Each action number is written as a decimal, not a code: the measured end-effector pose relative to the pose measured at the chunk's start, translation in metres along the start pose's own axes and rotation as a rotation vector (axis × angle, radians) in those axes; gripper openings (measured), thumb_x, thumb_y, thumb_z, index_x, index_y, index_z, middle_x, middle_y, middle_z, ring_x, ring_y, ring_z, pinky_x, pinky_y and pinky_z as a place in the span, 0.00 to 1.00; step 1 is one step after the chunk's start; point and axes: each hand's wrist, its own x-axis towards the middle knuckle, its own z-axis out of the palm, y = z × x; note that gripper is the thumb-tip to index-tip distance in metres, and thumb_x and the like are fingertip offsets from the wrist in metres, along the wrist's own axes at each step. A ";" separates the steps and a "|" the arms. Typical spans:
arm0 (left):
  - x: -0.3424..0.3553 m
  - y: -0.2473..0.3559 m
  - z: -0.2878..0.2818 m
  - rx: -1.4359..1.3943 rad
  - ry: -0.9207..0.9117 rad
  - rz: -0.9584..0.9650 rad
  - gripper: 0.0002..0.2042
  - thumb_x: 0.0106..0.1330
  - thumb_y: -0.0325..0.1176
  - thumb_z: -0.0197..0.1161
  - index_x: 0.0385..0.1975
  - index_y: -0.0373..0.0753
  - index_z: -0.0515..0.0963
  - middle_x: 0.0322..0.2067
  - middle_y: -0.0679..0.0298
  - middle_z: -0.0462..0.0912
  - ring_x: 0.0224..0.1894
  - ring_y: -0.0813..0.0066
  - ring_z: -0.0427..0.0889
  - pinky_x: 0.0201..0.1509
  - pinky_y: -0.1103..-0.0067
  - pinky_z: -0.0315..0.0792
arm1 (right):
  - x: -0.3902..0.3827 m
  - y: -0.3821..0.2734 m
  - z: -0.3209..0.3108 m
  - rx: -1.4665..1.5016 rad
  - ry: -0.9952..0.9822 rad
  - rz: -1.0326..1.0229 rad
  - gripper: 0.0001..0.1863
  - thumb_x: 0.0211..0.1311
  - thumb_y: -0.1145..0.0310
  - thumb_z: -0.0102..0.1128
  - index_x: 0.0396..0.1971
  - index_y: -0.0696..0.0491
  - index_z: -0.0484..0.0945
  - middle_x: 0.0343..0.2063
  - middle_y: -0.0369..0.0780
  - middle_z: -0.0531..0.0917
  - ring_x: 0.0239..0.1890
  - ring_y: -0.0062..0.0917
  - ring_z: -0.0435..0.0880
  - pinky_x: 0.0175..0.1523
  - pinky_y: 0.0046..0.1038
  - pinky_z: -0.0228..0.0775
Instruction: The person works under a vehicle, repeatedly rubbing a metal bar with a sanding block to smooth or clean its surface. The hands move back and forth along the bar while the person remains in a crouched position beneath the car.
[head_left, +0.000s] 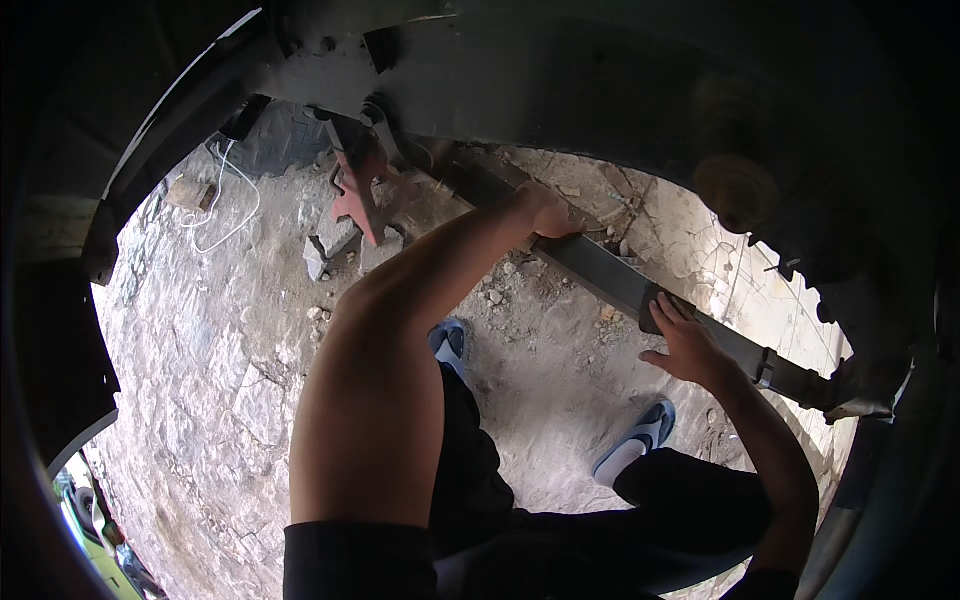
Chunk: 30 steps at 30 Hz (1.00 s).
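A long dark metal bar, which looks like a leaf spring, slants from the upper middle down to the right. Over its upper part my left hand is closed, the fingertips hidden behind the far edge. Farther down the bar, my right hand presses a dark brown, sandpaper-like piece against it. The fingers of that hand lie over the piece, and the thumb stands apart from them. A clamp band wraps the bar near its lower right end.
A dark vehicle frame arches overhead. To the upper left stands a reddish metal stand beside broken concrete blocks. A white cord lies near a tyre. My sandalled feet rest on rough, dusty ground.
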 end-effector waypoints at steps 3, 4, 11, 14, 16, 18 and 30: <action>-0.010 0.003 -0.012 -0.011 -0.112 -0.027 0.36 0.69 0.66 0.34 0.53 0.41 0.78 0.54 0.55 0.79 0.58 0.57 0.76 0.61 0.65 0.69 | 0.006 0.011 0.002 0.084 0.037 -0.015 0.48 0.56 0.46 0.64 0.68 0.60 0.55 0.70 0.53 0.54 0.71 0.44 0.57 0.71 0.43 0.54; -0.011 0.003 -0.013 -0.017 -0.106 -0.030 0.36 0.69 0.66 0.35 0.53 0.41 0.78 0.54 0.55 0.79 0.58 0.57 0.76 0.61 0.65 0.69 | 0.006 0.013 0.000 0.084 0.035 0.015 0.47 0.56 0.46 0.64 0.68 0.60 0.56 0.70 0.52 0.54 0.71 0.44 0.57 0.71 0.43 0.54; -0.005 -0.003 -0.003 0.005 0.012 0.000 0.37 0.67 0.68 0.37 0.48 0.40 0.81 0.46 0.53 0.83 0.53 0.55 0.80 0.55 0.64 0.72 | 0.006 -0.003 -0.001 -0.021 0.058 -0.045 0.47 0.54 0.50 0.67 0.67 0.60 0.56 0.69 0.50 0.56 0.69 0.47 0.60 0.68 0.43 0.58; -0.004 -0.003 -0.002 0.002 0.016 -0.008 0.37 0.68 0.67 0.36 0.51 0.40 0.79 0.49 0.53 0.82 0.54 0.55 0.79 0.56 0.64 0.72 | 0.007 0.005 -0.006 -0.023 0.022 0.035 0.46 0.55 0.48 0.65 0.66 0.61 0.57 0.68 0.54 0.57 0.69 0.46 0.59 0.68 0.42 0.59; -0.004 -0.003 0.001 0.013 0.038 -0.003 0.37 0.68 0.67 0.36 0.52 0.40 0.79 0.50 0.52 0.81 0.55 0.54 0.79 0.56 0.63 0.72 | 0.005 -0.006 -0.005 -0.038 0.025 -0.026 0.46 0.55 0.48 0.66 0.65 0.62 0.58 0.68 0.55 0.57 0.69 0.46 0.60 0.68 0.41 0.60; -0.004 -0.004 0.001 0.021 0.036 -0.004 0.37 0.68 0.67 0.36 0.52 0.40 0.79 0.51 0.52 0.81 0.55 0.54 0.78 0.56 0.63 0.72 | 0.006 -0.009 -0.005 0.011 0.030 -0.060 0.47 0.55 0.48 0.66 0.65 0.63 0.58 0.68 0.55 0.56 0.69 0.46 0.60 0.68 0.41 0.59; -0.004 -0.003 -0.001 0.020 0.018 -0.005 0.37 0.68 0.67 0.34 0.54 0.40 0.77 0.52 0.53 0.80 0.57 0.54 0.77 0.57 0.64 0.72 | 0.009 -0.004 -0.006 0.068 0.037 0.005 0.47 0.55 0.52 0.67 0.67 0.62 0.56 0.69 0.53 0.55 0.69 0.45 0.59 0.70 0.40 0.56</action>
